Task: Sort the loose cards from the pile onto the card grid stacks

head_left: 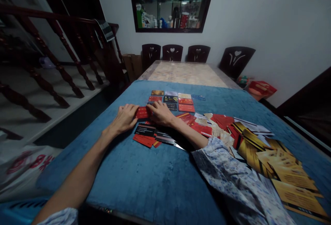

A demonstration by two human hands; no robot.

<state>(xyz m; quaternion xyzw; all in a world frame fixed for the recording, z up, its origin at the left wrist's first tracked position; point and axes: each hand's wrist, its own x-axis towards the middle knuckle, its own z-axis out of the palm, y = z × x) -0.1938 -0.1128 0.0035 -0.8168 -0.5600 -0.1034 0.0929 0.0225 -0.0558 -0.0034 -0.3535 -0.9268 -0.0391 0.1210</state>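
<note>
Between my two hands is a red card [142,112], just in front of rows of laid-out cards. The fingers of my left hand [125,117] close on its left end. My right hand [161,114] grips its right end, and the forearm lies across the pile behind it. Touching the rows is a black card [169,106], partly covered by my right hand. Closer to me lie overlapping black cards [144,130] and a red-orange card [143,140]. The rows beyond include a black and gold card [170,99] and a red card [186,108].
A loose heap of red cards [203,130] and gold cards [280,163] spreads over the right side of the blue cloth [144,176]. Chairs [172,52] stand at the far table end. A wooden railing [64,80] and a white bag [23,166] are left.
</note>
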